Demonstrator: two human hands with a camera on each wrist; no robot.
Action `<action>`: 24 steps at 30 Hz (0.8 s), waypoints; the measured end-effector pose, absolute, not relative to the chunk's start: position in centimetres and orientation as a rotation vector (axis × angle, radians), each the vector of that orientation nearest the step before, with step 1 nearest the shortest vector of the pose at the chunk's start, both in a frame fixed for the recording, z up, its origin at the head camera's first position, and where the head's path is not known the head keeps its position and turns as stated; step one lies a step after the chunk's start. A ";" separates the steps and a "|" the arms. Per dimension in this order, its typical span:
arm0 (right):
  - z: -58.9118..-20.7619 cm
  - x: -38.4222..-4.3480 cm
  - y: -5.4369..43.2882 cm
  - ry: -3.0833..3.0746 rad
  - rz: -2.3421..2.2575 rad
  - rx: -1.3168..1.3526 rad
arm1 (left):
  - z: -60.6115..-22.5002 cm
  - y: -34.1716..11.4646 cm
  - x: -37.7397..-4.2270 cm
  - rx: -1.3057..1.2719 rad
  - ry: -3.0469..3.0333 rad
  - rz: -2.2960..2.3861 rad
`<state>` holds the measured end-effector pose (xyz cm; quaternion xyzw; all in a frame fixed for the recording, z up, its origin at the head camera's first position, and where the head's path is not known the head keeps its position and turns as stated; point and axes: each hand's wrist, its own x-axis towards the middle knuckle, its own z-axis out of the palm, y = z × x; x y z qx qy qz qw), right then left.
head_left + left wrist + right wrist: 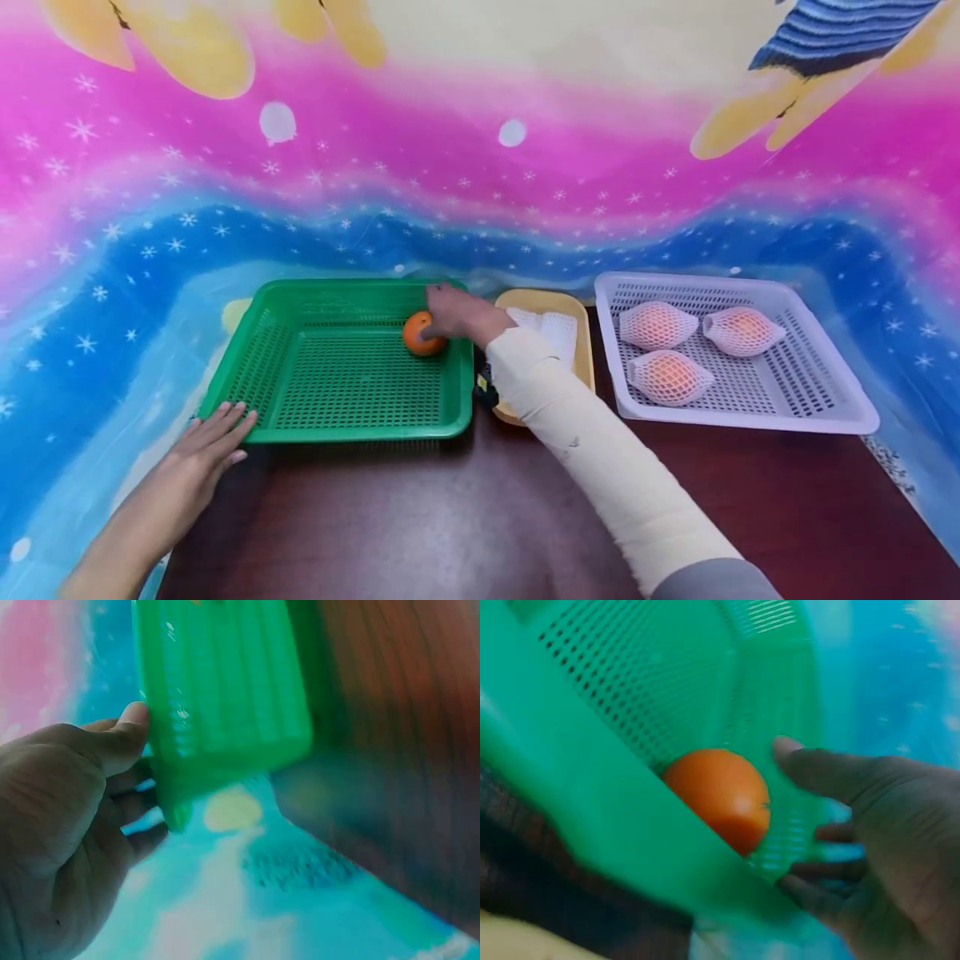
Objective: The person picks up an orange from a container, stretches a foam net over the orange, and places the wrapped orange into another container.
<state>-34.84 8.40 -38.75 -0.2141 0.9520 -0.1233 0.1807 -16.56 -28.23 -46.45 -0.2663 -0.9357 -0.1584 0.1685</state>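
Note:
An orange (pixel 423 334) sits inside the green basket (pixel 352 435), against its right end. My right hand (pixel 459 312) reaches over that end of the basket. In the right wrist view, the thumb and fingers of the right hand (pixel 885 832) are spread beside the orange (pixel 718 796), with a gap between thumb and fruit. At the near left corner of the basket, my left hand (pixel 201 457) rests with its fingers extended along the rim. The left wrist view shows the left hand (pixel 67 802) with thumb and fingertips at the blurred basket edge (pixel 225 742).
Beside the green basket, partly behind my right forearm, a yellow tray (pixel 587 354) holds white foam net sleeves (pixel 558 331). A white basket (pixel 750 421) on the right contains three net-wrapped fruits (pixel 670 377). A patterned cloth (pixel 480 192) stands behind the dark wooden table (pixel 420 517).

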 end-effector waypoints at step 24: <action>-41.8 -35.7 5.8 2.714 -0.267 -0.712 | -46.6 -29.1 -17.4 -0.683 -2.687 -0.464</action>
